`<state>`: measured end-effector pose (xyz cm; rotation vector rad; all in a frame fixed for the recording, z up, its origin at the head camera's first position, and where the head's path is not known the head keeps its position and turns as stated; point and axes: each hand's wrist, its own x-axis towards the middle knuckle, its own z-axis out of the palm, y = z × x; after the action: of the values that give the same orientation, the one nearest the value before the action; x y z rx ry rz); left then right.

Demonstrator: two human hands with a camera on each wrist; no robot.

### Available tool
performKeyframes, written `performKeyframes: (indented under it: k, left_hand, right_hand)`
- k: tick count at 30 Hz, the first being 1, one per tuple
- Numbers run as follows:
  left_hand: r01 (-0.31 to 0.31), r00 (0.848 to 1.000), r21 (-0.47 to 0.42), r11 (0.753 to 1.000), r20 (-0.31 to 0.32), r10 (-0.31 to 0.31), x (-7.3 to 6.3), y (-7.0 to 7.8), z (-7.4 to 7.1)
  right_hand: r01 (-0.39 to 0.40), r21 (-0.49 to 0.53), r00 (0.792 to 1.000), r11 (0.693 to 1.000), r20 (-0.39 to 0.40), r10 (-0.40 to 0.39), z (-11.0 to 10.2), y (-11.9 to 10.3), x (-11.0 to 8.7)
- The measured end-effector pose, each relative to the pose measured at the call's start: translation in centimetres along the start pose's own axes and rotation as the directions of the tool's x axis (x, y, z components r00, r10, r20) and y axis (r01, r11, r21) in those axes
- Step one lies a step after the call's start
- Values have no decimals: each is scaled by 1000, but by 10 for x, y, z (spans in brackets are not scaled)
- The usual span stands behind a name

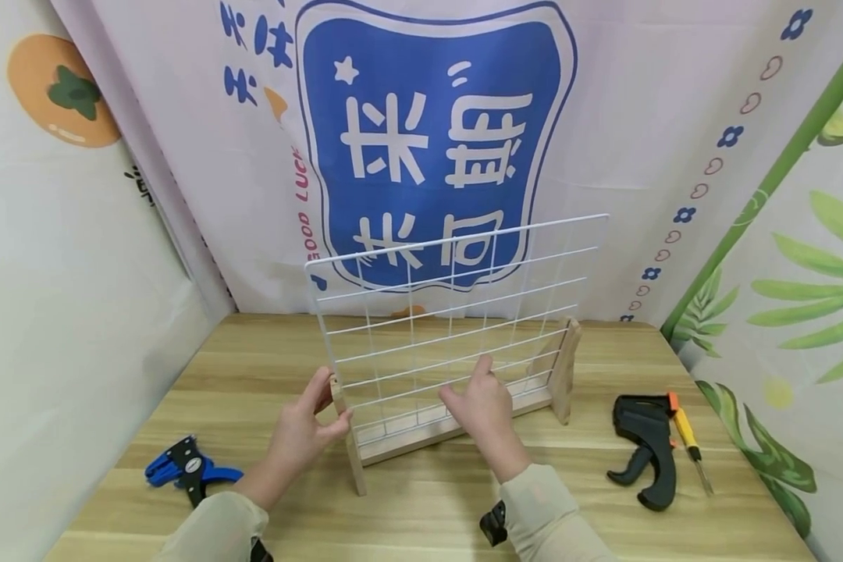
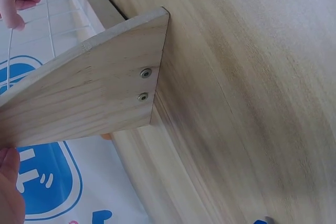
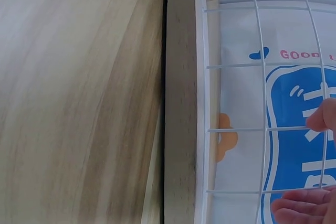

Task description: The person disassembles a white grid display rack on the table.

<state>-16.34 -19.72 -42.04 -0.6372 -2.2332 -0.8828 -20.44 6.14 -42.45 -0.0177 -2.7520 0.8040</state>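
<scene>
A white wire grid (image 1: 432, 328) stands upright in a wooden base with a bottom rail (image 1: 421, 439) and two side panels. My left hand (image 1: 309, 425) grips the upper part of the left side panel (image 1: 353, 453), thumb in front and fingers behind. Two screw heads show low on that panel (image 2: 113, 77) in the left wrist view. My right hand (image 1: 485, 402) holds the lower middle of the grid, with thumb and fingers about its wires; in the right wrist view the thumb touches a wire. The right side panel (image 1: 565, 371) stands free of both hands.
A blue and black plier-like tool (image 1: 193, 470) lies on the wooden table (image 1: 253, 351) at the left. On the right are a black trigger clamp (image 1: 649, 449) and a yellow-handled screwdriver (image 1: 687, 433). Printed cloth (image 1: 267, 195) hangs behind the table and along both sides.
</scene>
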Motion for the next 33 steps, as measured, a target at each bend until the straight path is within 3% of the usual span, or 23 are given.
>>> performKeyframes:
  k: [11,18,23,28,33]
  left_hand:
    - [27,1000,-15,1000,13,-27,-1,3,-1]
    - [2,1000,-45,999,10,-2,1,3,0]
    - [-16,999,-64,998,32,18,2,0,-4]
    - [-6,997,-18,1000,78,7,3,-2,-9]
    - [-9,994,78,997,113,0,2,-1,-10]
  right_hand:
    - [-45,-30,998,999,47,47,-2,-1,2]
    - [-71,-54,995,996,67,74,-5,0,5]
    - [-56,-12,998,998,40,57,-3,-4,6]
    - [-38,5,999,999,-5,38,0,-7,6]
    - [-55,-1,998,998,31,55,-2,-6,4]
